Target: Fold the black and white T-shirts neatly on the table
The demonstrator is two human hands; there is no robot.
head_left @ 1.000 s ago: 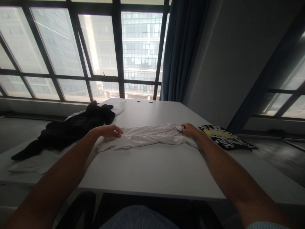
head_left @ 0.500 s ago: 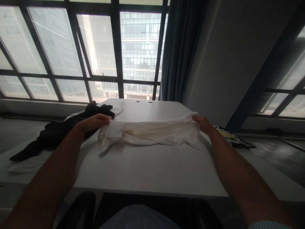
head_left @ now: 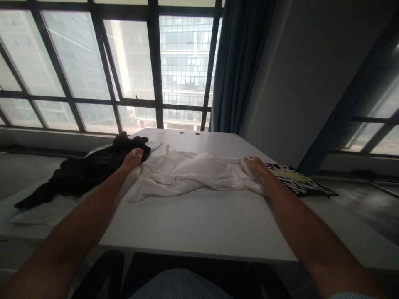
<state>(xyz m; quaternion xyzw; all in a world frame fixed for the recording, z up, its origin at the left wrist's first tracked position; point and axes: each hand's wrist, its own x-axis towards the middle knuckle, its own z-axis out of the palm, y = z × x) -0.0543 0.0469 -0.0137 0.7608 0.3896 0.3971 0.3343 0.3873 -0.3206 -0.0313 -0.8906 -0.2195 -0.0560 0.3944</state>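
A crumpled white garment (head_left: 196, 168) lies stretched sideways across the white table, its near edge in loose folds. At its far left corner my left hand (head_left: 134, 158) is closed, apparently gripping the cloth; the fingertips are partly hidden. My right hand (head_left: 254, 162) pinches the garment's far right corner between thumb and fingers. Just beyond my left forearm is a heap of black clothing (head_left: 93, 168), close to the left hand.
The white table (head_left: 199, 224) runs toward the windows, with a dark chair in front of my lap. Beneath the black heap is more white cloth (head_left: 43, 214). A folded black, white and yellow patterned item (head_left: 296, 179) lies by my right forearm. A blue curtain (head_left: 241, 70) hangs behind.
The garment, earlier held up as a narrow band with a brownish shaded fold, now lies lower and flatter on the table. My right hand has moved slightly left and down, my left slightly left.
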